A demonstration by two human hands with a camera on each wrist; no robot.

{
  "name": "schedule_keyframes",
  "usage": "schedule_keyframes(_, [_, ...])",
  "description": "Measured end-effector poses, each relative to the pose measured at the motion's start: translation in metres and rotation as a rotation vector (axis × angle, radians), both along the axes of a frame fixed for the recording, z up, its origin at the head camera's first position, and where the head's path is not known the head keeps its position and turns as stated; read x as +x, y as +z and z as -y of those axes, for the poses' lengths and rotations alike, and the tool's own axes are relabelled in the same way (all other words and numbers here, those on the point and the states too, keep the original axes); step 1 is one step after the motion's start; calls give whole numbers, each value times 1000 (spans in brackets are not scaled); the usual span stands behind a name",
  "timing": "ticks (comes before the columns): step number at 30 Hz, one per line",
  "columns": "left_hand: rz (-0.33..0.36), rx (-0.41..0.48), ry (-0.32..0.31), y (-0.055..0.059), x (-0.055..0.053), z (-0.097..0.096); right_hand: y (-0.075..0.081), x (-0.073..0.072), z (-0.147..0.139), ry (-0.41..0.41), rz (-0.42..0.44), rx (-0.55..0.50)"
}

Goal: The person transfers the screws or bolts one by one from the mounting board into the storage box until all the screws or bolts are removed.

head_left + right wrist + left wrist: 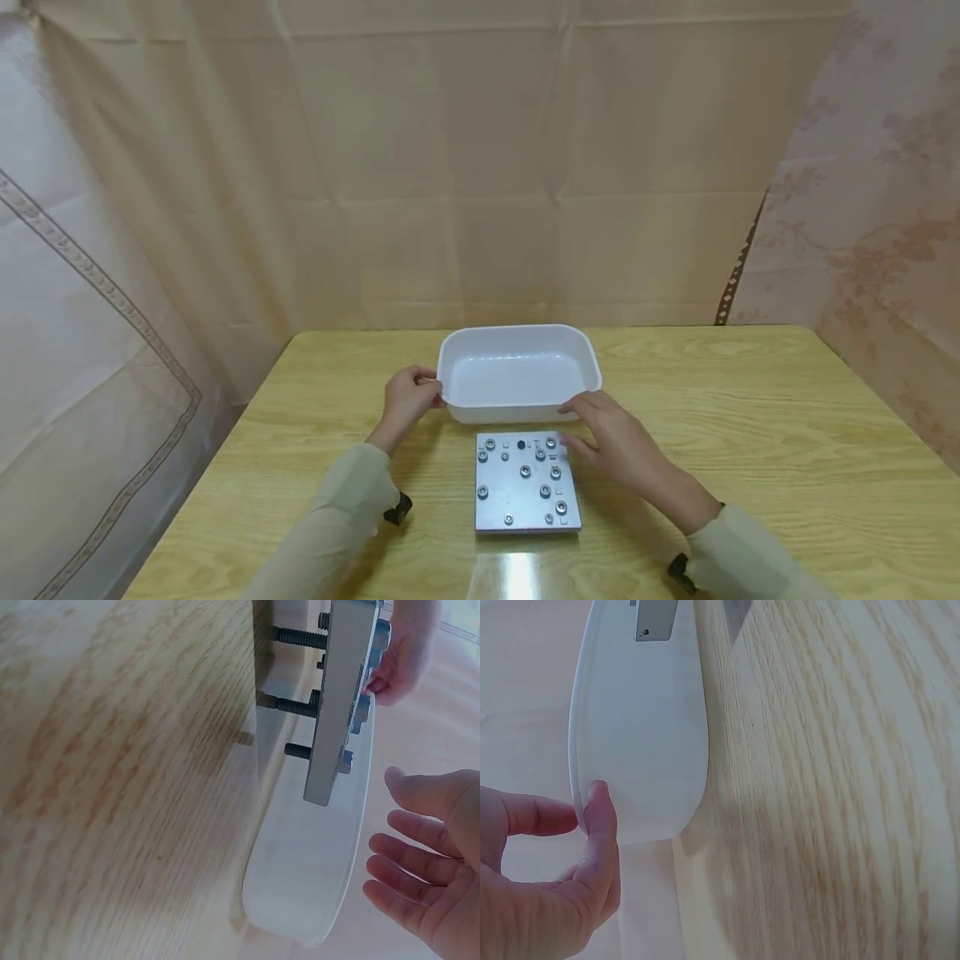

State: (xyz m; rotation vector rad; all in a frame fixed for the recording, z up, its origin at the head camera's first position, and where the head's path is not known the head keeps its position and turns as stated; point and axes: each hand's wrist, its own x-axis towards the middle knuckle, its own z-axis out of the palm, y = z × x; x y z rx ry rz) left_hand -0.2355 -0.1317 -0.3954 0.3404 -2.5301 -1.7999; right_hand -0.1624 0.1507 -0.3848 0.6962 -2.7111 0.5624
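Note:
A white rectangular basin (517, 414) with rounded corners stands on the table, nothing visible inside it. At its left end my left hand (405, 400) pinches the rim between thumb and fingers; the left wrist view shows this hand (562, 892) on the basin wall (637, 735). Nearer me is a square metal plate (517, 504) fitted with several bolts. Their threaded shanks stick out below the plate (337, 712) in the right wrist view. My right hand (618, 437) hovers by the basin's front right corner and the plate, its fingers (409, 851) spread loosely, holding nothing.
The wooden table (750, 433) reaches out on both sides. Behind it hangs a beige curtain (480, 183), with patterned cloth (885, 208) on the right and white cloth (90, 350) on the left.

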Motion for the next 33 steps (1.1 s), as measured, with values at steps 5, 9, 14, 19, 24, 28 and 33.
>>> schedule_keyframes(5, [5, 7, -4, -1, -1, 1, -1, -3, 2, 34, 7, 26])
schedule_keyframes(9, [-5, 9, -11, 0, -1, 0, -2, -5, 4, 64, 17, 43])
schedule_keyframes(14, [-19, 5, -12, 0, -1, 0, -3, -7, 5, 102, 32, 61])
schedule_keyframes(19, [-21, -1, -4, -2, -1, 0, -4, -9, 6, 152, 23, 90])
schedule_keyframes(24, [-16, 6, 0, -2, -1, -1, -4, -9, 7, 186, 23, 120])
schedule_keyframes(28, [2, 11, 2, -3, -2, -2, -5, -9, 8, 205, 22, 125])
schedule_keyframes(33, [9, 2, 0, -3, -2, -3, -7, -10, 9, 206, 24, 139])
